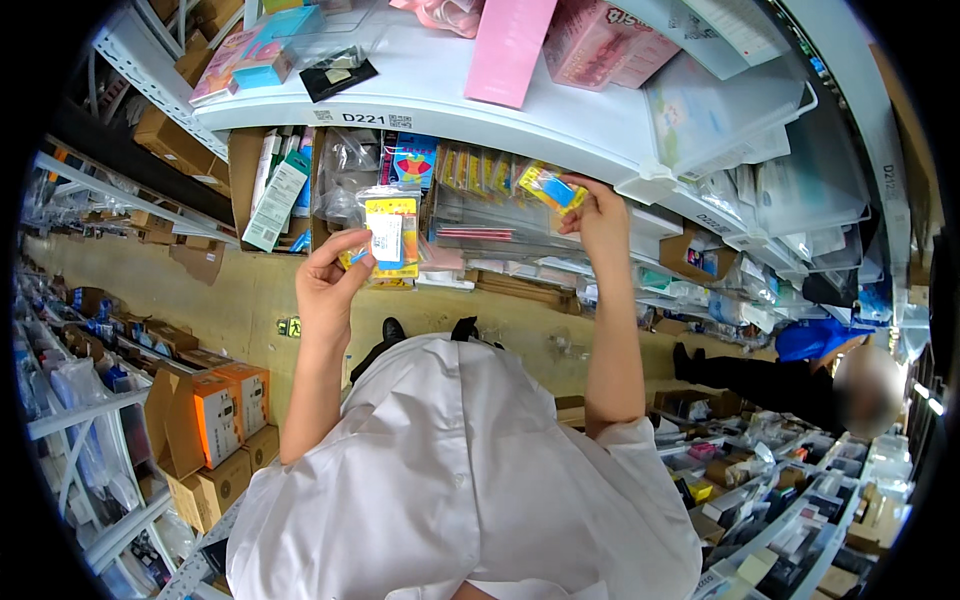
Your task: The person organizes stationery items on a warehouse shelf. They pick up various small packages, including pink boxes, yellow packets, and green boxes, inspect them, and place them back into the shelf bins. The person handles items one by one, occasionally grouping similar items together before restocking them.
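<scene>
Your left hand (325,285) is gripping a clear packet with a yellow card (392,238) inside, fingers curled around its lower left corner and thumb pressing on the front, so the packet is standing upright in front of the lower shelf. Your right hand (598,215) is pinching a smaller yellow and blue packet (548,187) by its right end, holding it tilted just under the front edge of the white shelf board (430,95). The two packets are sitting well apart, with a row of similar yellow packets (480,170) hanging between them at the far side. Just behind the left packet a cardboard box (243,165) is standing, filled with green and white cartons (277,200). On top of the white board, far up, a pink flat pack (510,45) and a pink box (600,40) are lying, with a clear plastic bin (730,120) to their right. To your near left, orange and white cartons (225,405) are sitting in open boxes. At the right, another person in dark trousers (760,380) is crouching near the floor beside more stocked shelves.
</scene>
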### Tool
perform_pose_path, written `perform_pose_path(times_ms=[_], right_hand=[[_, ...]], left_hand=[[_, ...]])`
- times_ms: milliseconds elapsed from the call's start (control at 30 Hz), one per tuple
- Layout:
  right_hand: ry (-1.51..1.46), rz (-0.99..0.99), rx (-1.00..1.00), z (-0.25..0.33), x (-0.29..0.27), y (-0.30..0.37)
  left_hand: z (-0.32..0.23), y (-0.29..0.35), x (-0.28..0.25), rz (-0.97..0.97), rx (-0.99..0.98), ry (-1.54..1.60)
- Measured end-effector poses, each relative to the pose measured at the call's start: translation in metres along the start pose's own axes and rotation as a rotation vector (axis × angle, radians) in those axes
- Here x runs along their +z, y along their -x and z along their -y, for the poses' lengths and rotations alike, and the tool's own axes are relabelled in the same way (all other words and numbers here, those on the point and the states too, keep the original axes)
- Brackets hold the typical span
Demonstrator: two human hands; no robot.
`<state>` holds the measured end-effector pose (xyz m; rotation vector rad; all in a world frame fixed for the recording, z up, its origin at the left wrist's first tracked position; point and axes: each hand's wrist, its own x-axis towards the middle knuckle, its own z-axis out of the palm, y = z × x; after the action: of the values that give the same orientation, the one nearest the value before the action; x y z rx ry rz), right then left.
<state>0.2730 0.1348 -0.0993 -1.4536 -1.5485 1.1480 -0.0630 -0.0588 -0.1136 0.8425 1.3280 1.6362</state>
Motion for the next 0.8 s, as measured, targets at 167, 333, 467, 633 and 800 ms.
perform_pose_path(times_ms=[167, 333, 467, 633, 800], right_hand=[[0.275, -0.027, -0.045, 0.004, 0.012, -0.016], [0.643, 0.003, -0.190, -0.012, 0.013, -0.029], [0.816, -0.001, -0.335, -0.027, 0.015, -0.029], [0.797, 0.012, -0.318, -0.029, 0.019, -0.028], [0.775, 0.028, -0.213, 0.000, 0.028, -0.017]], left_hand=[[0.002, 0.011, 0.002, -0.035, -0.021, -0.026], [0.008, 0.020, 0.005, -0.078, -0.008, -0.026], [0.013, 0.021, 0.008, -0.101, 0.002, -0.010], [0.015, 0.020, 0.011, -0.101, -0.015, -0.027], [0.017, 0.013, 0.020, -0.098, 0.005, -0.033]])
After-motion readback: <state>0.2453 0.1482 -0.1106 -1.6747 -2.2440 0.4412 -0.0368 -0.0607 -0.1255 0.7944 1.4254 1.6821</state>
